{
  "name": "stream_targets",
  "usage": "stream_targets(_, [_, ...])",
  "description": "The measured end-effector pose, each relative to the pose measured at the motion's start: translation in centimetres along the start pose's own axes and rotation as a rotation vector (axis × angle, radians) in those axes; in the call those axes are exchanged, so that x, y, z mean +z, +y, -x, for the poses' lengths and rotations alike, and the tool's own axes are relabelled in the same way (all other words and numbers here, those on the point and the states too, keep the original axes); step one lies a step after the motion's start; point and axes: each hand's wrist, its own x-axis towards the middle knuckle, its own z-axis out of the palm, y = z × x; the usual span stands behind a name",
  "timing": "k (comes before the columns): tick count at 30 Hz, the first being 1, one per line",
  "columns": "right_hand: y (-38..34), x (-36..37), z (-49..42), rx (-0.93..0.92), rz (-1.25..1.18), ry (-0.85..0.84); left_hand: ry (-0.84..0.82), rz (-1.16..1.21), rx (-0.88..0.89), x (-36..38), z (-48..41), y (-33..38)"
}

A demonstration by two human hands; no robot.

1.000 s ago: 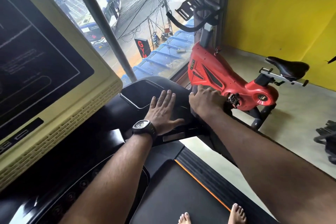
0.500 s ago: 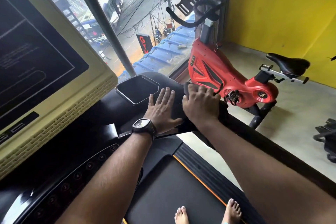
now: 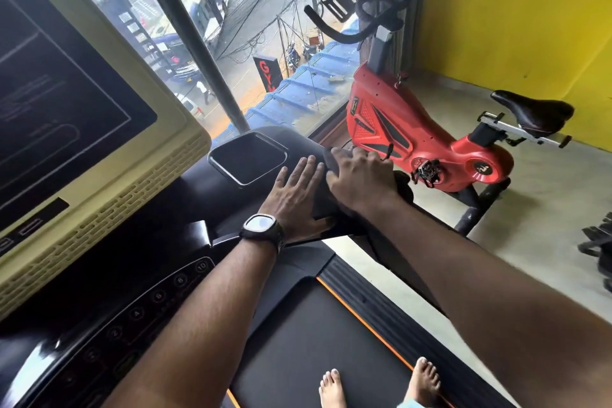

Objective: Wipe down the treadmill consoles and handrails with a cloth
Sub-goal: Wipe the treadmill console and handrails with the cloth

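Your left hand (image 3: 294,195) lies flat on the console wing (image 3: 212,185), just right of the tray recess (image 3: 248,156). Your right hand (image 3: 361,175) sits just beside it on the right, holding the cloth (image 3: 331,159) on the wing's outer edge, above the handrail (image 3: 381,248). The screen (image 3: 66,103) stands up at your left, with the button panel (image 3: 149,301) below it, left of your left forearm. Your feet (image 3: 332,387) stand on the belt (image 3: 314,341) beneath you. The exercise bike (image 3: 397,129) stands on the floor (image 3: 530,209) beyond your right hand, saddle to the right and handlebars up by the window (image 3: 258,26) ahead.
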Motion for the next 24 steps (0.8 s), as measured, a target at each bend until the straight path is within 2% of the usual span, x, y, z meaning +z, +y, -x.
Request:
stream_targets(3, [1.6, -1.0, -2.3, 0.195, -0.196, -0.153, -0.023, -0.012, -0.013, -0.4, 0.2, 0.1])
stream_targets(5, [1.1, -0.7, -1.2, 0.259, -0.124, -0.096, -0.048, -0.016, -0.015, -0.4, 0.2, 0.0])
stream_targets(7, [-0.1, 0.1, 1.1, 0.157, 0.032, 0.052, -0.06, -0.017, -0.014, -0.2, 0.0, -0.2])
stream_targets(10, [0.5, -0.3, 1.2, 0.019, 0.0, 0.03, -0.066, -0.024, -0.024, -0.2, -0.1, -0.2])
stream_targets(14, [3.1, -1.8, -2.4, 0.154, -0.28, -0.219, -0.08, -0.016, -0.057, -0.3, -0.1, 0.6])
stream_targets(17, [2.0, -0.9, -0.9, 0.185, -0.142, -0.078, -0.039, 0.011, -0.079, 0.1, -0.1, 1.2])
stream_targets(19, [0.6, -0.2, 1.8, 0.117, 0.007, 0.048, -0.014, 0.028, -0.081, 0.3, 0.0, 1.3])
stream_targets(20, [0.4, -0.2, 2.6, 0.064, 0.04, 0.059, -0.01, 0.031, -0.082, 0.3, 0.1, 1.3])
stream_targets(22, [1.3, -0.3, 1.7, -0.012, 0.001, 0.022, -0.004, 0.025, -0.078, 0.2, 0.0, 1.4])
stream_targets(24, [2.9, -1.1, -0.5, 0.065, -0.167, -0.114, 0.002, 0.009, -0.069, 0.2, 0.0, 1.5])
